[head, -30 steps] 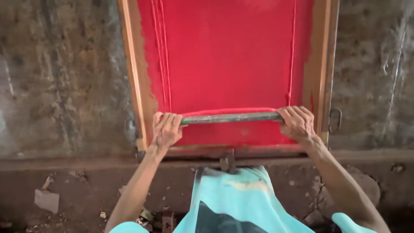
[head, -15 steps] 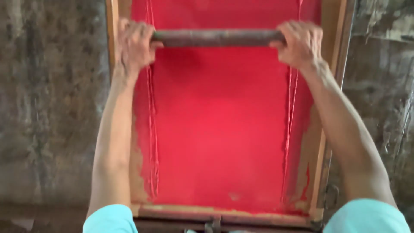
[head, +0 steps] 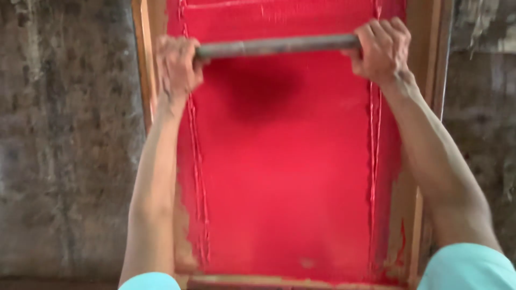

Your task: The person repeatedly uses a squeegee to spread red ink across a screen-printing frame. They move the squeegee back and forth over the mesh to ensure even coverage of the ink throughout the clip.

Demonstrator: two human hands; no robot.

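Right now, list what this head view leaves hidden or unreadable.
- Bar ends: wrapped inside the left hand and right hand.
- Bar's lower edge on the red screen: blurred.
- Wooden frame far end: cut off by the top edge.
- Surface under the screen: covered.

Your left hand (head: 177, 67) is motion-blurred, fingers indistinct. Both fists cover the ends of the grey bar (head: 277, 45). The red screen (head: 285, 172) and its wooden frame (head: 141, 64) run off the top edge. Your arms hide parts of both side rails; the bottom corners are cut off.
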